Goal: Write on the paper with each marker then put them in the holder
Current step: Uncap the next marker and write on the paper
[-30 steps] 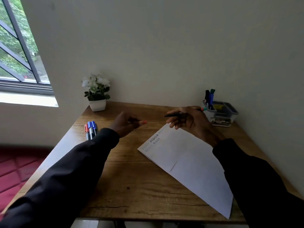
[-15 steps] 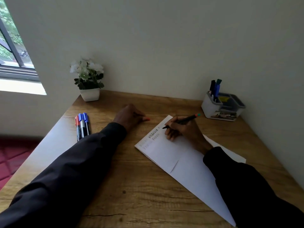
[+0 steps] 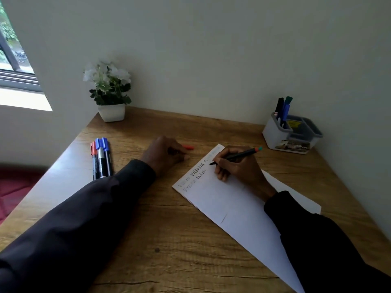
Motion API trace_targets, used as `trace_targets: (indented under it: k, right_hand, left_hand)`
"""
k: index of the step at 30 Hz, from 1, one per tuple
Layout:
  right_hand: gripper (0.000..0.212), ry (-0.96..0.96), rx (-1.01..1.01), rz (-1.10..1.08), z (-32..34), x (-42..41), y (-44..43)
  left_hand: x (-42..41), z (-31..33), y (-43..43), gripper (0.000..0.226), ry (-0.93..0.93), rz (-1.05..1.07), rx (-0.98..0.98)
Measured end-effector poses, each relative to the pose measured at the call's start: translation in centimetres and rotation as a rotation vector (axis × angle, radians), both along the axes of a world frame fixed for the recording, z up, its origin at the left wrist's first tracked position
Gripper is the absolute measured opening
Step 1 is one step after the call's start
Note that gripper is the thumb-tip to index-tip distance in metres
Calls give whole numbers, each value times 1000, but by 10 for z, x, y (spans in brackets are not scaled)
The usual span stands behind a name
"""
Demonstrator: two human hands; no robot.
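Right grip [image 3: 234, 168] clamped on black marker [image 3: 238, 154], tip down on paper [image 3: 232, 208] right under it, next to written lines: writing step. Left grip [image 3: 167, 155], just left on bench [image 3: 169, 240], pinches orange cap [image 3: 188, 147]. Holder [image 3: 273, 134] sits beyond, to the right; 3 markers [image 3: 101, 157] far left. Next, prob.: finish word, recap, carry to holder.

Curled left hand [image 3: 167, 154] holds a cap [image 3: 188, 147]; right hand [image 3: 237, 168] pinches a marker [image 3: 240, 154].
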State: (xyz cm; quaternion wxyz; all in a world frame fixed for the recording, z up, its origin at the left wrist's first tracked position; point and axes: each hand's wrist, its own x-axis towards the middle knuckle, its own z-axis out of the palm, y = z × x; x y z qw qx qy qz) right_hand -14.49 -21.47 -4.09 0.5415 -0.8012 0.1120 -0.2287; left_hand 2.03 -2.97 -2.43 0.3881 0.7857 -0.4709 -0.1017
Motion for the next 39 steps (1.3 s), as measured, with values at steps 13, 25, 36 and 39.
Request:
trace_targets:
  k: [13,25,36,39]
  right_hand:
    - [9,19,-140,2,-1,-1,1]
    - [8,56,-116,-12,2,-2,5]
    - [14,79,-105,-43,9,-3,13]
    - [21,93,-101,-63,10,-4,13]
  left_hand:
    - [-2,-6,-5,29,49,-225,98]
    - [-1,-4,-6,30,-54,-264,169]
    - [-2,-2,-6,28,-24,-277,159]
    - [-2,-3,-6,28,-26,-275,161]
